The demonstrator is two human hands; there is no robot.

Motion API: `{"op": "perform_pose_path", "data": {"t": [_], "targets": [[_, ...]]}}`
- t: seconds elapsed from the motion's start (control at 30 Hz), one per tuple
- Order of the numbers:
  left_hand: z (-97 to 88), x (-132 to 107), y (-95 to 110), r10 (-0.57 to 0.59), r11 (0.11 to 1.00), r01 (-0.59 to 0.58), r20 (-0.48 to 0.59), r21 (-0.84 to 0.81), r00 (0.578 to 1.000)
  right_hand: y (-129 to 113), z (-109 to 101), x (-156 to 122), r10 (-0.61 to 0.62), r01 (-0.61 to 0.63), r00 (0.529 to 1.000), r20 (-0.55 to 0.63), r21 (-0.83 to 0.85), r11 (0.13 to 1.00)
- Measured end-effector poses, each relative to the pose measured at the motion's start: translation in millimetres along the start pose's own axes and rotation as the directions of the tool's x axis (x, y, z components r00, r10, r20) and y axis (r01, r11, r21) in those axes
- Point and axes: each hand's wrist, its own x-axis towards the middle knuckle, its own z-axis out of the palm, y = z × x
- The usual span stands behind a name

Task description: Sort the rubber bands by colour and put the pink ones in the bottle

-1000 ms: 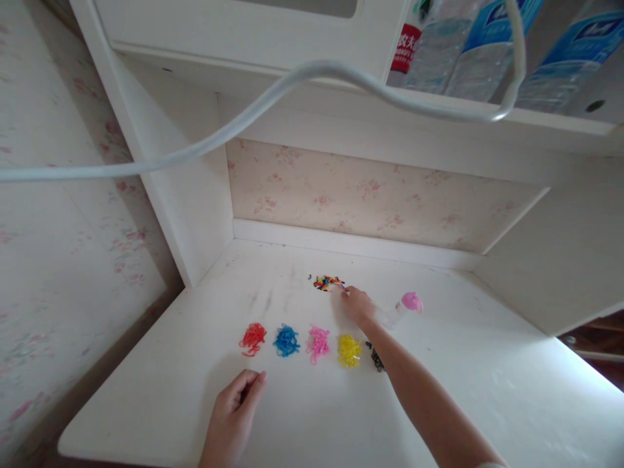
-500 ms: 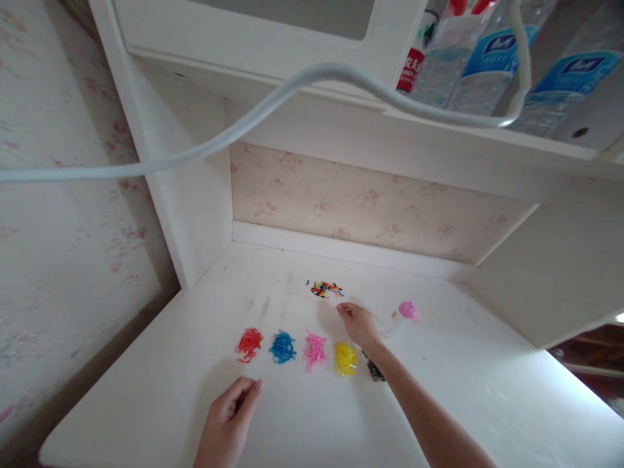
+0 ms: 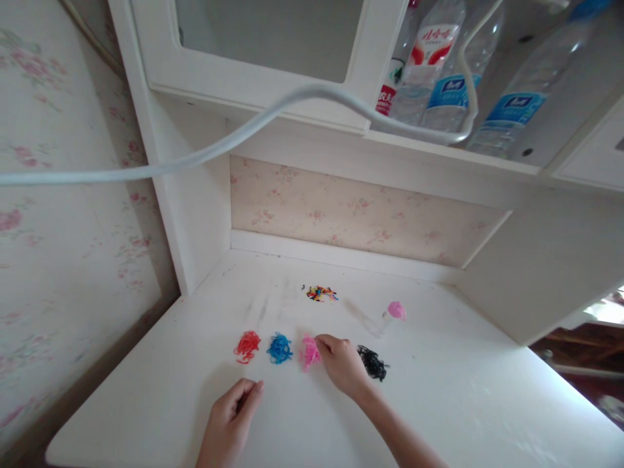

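Small loose rubber bands lie in heaps by colour across the desk: a red heap [image 3: 247,347], a blue heap [image 3: 279,348], a pink heap [image 3: 310,352] and a black heap [image 3: 373,363]. The yellow heap is covered by my right hand [image 3: 342,364], whose thumb and forefinger are pinched together at the pink heap's right edge. Whatever is between those fingertips is too small to make out. My left hand [image 3: 231,416] rests closed in front of the red heap, its thumb pressed to the curled forefinger. Farther back lies a mixed-colour heap of bands [image 3: 322,293].
A clear container with a pink cap [image 3: 396,311] lies on the white desk [image 3: 439,396], right of the mixed heap. A white cable [image 3: 214,153] crosses the upper view. Plastic bottles [image 3: 448,91] stand on the shelf above. A side panel [image 3: 531,260] bounds the desk at right.
My right hand has moved left and nearer, from beside the mixed heap to the pink heap, now covering the yellow one and exposing the black. My left hand stays put. The view has tilted slightly.
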Motion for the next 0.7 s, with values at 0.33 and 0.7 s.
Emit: {"op": "perform_pose_path", "data": {"t": [0.33,0.7], "targets": [[9.8,-8.4,9.2,0.037,0.991,-0.027,-0.072,0.128,0.997,78.3,7.4,-76.2,0.331,-0.284,0.943,0.015,0.55,0.785],[45.9,11.6,50.8,0.173,0.91,-0.167,0.02,0.38,0.985,120.4,-14.5,-102.2,0.487,-0.283,0.863,-0.134,0.67,0.686]]}}
